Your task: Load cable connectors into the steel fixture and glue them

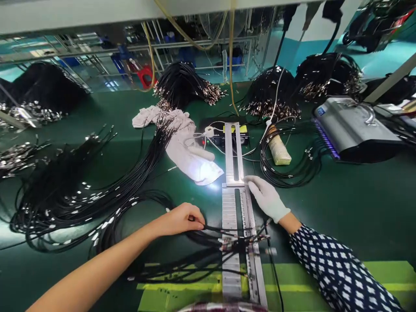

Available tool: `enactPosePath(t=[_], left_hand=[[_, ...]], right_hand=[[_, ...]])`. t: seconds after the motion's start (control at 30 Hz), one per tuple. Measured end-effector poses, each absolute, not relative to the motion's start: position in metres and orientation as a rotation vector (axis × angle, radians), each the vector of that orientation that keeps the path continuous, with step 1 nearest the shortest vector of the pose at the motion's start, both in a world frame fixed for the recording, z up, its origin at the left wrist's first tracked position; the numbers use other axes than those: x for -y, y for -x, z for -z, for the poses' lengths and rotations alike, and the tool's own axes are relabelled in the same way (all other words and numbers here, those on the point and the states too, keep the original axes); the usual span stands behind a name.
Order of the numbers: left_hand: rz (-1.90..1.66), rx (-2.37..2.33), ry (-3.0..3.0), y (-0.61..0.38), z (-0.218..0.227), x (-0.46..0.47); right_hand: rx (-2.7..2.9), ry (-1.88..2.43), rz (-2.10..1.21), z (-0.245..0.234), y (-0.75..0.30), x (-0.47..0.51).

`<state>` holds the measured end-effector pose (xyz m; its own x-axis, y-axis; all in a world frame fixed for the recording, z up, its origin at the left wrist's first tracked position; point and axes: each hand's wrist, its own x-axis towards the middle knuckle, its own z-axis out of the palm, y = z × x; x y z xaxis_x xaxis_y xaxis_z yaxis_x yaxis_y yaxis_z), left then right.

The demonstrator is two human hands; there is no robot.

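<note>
In the head view, the bare left hand (182, 219) has its grip closed on 1 black cable (212, 227), which runs rightward across the metal fixture (229, 208). The gloved right hand (269, 201) rests its fingertips against the fixture's right edge at the crossbar; I cannot tell whether its grip holds anything. A bunch of black cables (195, 262), too overlapped to count, lies over the fixture's lower part. In the background stands a blue bin (235, 58); its contents cannot be made out. At least 4 large cable heaps sit along the far side, the middle 1 (183, 84) behind a white cloth (182, 149). There is 1 black box (214, 138) under the fixture's far end, 1 tan wrapped bundle (277, 149) to its right, and 1 grey device (360, 130) with violet light farther right. The bench (341, 208) is dark green, with yellow-green strips (295, 277) along its near edge. Beyond are metal racks, a red object (146, 77) and a teal floor.
</note>
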<state>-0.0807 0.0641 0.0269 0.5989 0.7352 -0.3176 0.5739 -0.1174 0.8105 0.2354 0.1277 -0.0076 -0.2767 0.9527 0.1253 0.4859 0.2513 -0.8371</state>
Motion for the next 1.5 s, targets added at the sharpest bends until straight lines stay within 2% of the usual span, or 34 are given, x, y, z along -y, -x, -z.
enactPosePath(t=[0.1, 0.27, 0.47, 0.67, 0.8, 1.1, 1.5], left_hand=[[-0.327, -1.162, -1.758, 0.090, -0.022, -0.066], [-0.375, -1.496, -2.241, 0.081, -0.017, -0.073], [-0.461, -1.317, -2.283, 0.041, -0.003, -0.076], [-0.597, -1.230, -2.095, 0.043, 0.001, -0.085], [-0.721, -1.233, -2.202, 0.033, 0.002, -0.096], [-0.441, -1.186, -2.666, 0.023, 0.010, -0.113], [-0.558, -1.048, -2.603, 0.026, 0.012, -0.115]], right_hand=[[1.725, 1.326, -0.969, 0.009, -0.247, -0.114], [1.553, 1.445, -0.944, 0.019, -0.263, -0.107], [1.619, 1.411, -0.937, 0.021, -0.261, -0.110], [1.660, 1.409, -0.931, 0.022, -0.260, -0.109], [1.713, 1.426, -0.893, 0.022, -0.259, -0.110], [1.751, 1.419, -0.867, 0.018, -0.258, -0.111], [1.791, 1.401, -0.841, 0.016, -0.258, -0.111]])
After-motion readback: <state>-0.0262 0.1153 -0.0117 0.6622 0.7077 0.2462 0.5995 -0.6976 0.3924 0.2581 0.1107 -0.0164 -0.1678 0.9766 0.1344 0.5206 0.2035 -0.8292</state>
